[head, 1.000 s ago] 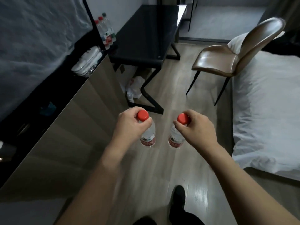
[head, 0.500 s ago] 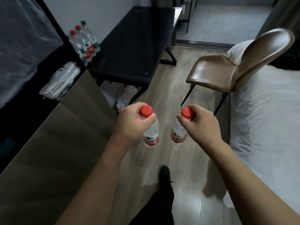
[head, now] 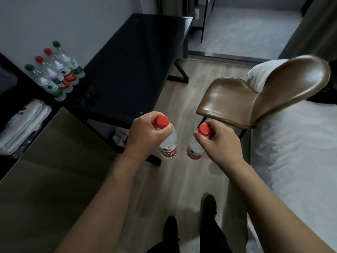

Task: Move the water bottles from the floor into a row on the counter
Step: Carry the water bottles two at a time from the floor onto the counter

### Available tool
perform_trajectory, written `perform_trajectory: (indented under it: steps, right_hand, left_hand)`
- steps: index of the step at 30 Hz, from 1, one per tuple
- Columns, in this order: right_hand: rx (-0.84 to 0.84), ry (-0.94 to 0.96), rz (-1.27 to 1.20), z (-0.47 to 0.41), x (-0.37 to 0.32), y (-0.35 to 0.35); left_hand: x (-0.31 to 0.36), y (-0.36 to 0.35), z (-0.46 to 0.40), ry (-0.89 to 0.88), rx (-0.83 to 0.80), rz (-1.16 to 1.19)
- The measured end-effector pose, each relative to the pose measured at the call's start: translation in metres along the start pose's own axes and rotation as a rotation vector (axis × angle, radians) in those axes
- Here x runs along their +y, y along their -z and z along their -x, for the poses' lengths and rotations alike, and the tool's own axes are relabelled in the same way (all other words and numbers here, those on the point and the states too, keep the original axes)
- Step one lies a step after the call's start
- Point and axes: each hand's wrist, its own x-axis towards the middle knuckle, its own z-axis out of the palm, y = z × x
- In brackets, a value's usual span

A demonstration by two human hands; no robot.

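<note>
I carry two clear water bottles with red caps and red labels, hanging upright above the wooden floor. My left hand (head: 145, 133) grips the neck of the left bottle (head: 168, 143) just under its cap. My right hand (head: 218, 141) pinches the neck of the right bottle (head: 194, 148) the same way. At the far left, several bottles (head: 58, 72) with red and green caps stand in a diagonal row on the dark counter (head: 76, 99).
A black desk (head: 135, 64) stands ahead on the left, with a white bag (head: 119, 136) on the floor beneath it. A brown chair (head: 255, 95) is ahead right, a white bed (head: 299, 157) along the right. Folded white towels (head: 21, 123) lie on the counter's left part. My shoes (head: 189, 221) show below.
I have walked forward with both bottles; the desk, chair and row of bottles on the counter are nearer and lower in view. Both grips are unchanged.
</note>
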Motion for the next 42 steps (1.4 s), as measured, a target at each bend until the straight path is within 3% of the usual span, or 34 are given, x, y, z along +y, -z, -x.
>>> perform_trajectory:
  steps: [12,29,35,42]
  right_hand:
    - [-0.123,0.224,-0.027,-0.186,0.028,0.016]
    - [-0.237,0.455,-0.084,-0.437,-0.054,-0.089]
    - [-0.383,0.528,-0.096,-0.513,-0.079,-0.131]
    - [-0.493,0.668,-0.142,-0.591,-0.121,-0.172]
  left_hand:
    - [0.035,-0.043,-0.128,0.086,0.149,-0.017]
    - [-0.06,0.007,-0.333,0.214,0.357,-0.095]
    - [-0.083,0.016,-0.382,0.358,0.483,-0.104]
    - [-0.099,0.031,-0.425,0.41,0.61,-0.187]
